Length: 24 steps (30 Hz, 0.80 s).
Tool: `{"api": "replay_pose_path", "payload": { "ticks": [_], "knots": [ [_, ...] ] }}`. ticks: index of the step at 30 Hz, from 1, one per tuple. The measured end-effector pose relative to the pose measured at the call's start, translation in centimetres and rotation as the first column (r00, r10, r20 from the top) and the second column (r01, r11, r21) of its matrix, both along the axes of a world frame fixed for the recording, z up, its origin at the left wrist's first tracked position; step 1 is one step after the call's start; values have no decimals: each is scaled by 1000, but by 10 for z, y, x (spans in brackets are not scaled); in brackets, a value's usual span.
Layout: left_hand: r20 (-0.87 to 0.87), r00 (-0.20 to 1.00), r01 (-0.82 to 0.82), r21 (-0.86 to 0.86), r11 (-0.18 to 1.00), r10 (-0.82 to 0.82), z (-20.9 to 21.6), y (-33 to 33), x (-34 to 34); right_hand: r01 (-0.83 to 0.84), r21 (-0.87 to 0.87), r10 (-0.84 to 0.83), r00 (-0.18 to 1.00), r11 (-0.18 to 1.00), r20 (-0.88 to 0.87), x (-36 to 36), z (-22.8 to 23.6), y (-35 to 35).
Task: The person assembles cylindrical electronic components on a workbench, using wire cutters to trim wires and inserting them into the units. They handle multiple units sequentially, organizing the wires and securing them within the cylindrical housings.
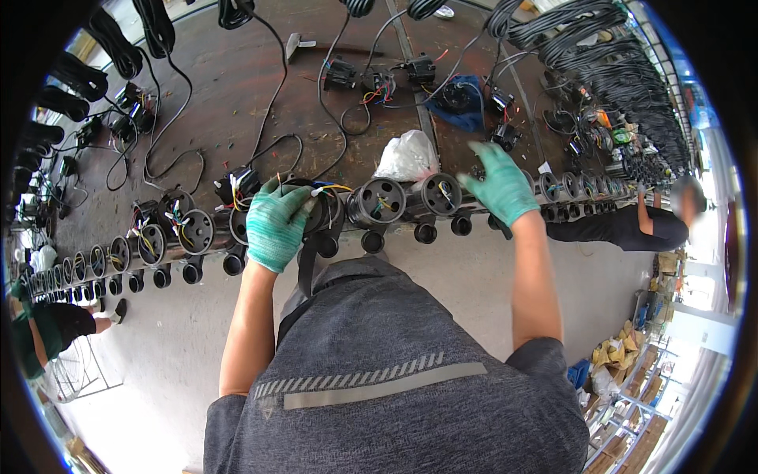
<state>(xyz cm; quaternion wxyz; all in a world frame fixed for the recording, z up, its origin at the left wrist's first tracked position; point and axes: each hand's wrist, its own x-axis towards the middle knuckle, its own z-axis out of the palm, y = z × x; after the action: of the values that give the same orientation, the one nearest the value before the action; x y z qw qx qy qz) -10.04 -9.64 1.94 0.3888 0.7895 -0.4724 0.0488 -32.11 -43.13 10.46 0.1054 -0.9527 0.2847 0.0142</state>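
Observation:
My left hand, in a green knitted glove, is closed at the left rim of a round black housing. Its fingers curl over the edge, beside yellow and white-tipped wires. What lies under the fingertips is partly hidden. Farther right, my right hand, gloved the same way, is open with spread fingers, slightly blurred, above the row of housings and holding nothing visible. Between my hands stand a black housing with a holed inner plate and another round housing with wires inside.
More round housings line the bench edge both ways. A white plastic bag sits behind the row. On the dark bench lie a hammer, a blue cloth and wired black parts. Cable coils hang along the far side. Other people stand at both ends.

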Motion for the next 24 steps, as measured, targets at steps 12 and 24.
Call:
{"api": "replay_pose_path", "payload": {
  "ticks": [12,24],
  "knots": [
    [-50,999,13,-15,1000,-14,-3,2,6,71,-126,-70,997,989,13,-63,-56,-6],
    [-136,990,27,-62,998,-35,-4,7,6,-406,206,377,911,890,167,73,-39,143]
  ]
}}
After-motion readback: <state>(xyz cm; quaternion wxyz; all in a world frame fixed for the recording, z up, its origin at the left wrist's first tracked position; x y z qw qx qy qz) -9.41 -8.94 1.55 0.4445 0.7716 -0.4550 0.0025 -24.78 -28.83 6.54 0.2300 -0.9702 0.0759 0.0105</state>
